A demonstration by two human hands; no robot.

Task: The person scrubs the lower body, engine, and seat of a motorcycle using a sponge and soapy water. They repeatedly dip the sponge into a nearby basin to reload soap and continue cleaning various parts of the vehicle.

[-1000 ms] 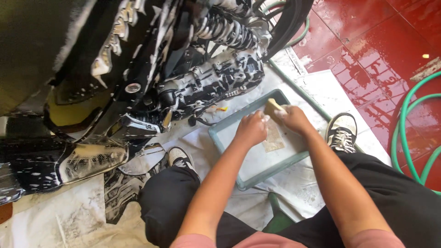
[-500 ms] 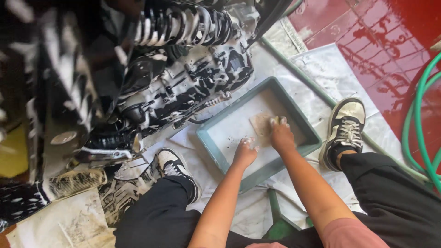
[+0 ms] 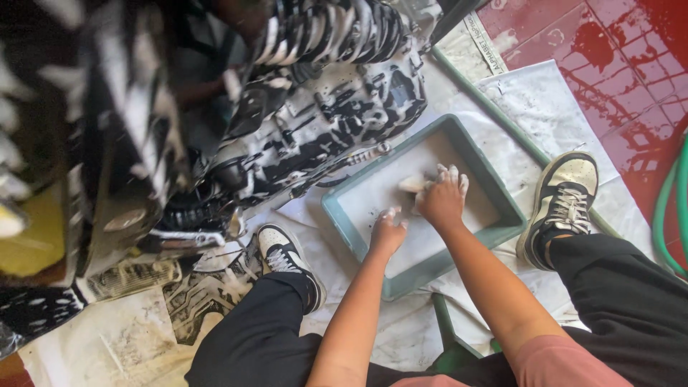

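Sponge (image 3: pixel 414 184): pale, wet, lying in the soapy water toward the far side of the tray, partly under the right hand.
Right hand (image 3: pixel 442 201): foam-covered, pressed down on the sponge, fingers curled over it and close together.
Left hand (image 3: pixel 388 233): just beside the right, inside the tray, knuckles up and fingers folded under; whether pinching anything, cannot tell.
Tray (image 3: pixel 502 218): teal, rectangular, shallow, milky water inside, set on white sheeting (image 3: pixel 530 100) between the two shoes (image 3: pixel 287 261).
Motorcycle engine (image 3: pixel 315 136): just beyond the tray, black and coated in white suds, not touched.
Surroundings: wet red tiled floor (image 3: pixel 631 64) to the right, green hose (image 3: pixel 670 208) at the edge.
Step in hand: judged to be soaking and loading the sponge with suds.
Next move calls for: a firm grip on the sponge, a lift clear of the tray rim, a short reach toward the soaped engine without dripping over the shoes.
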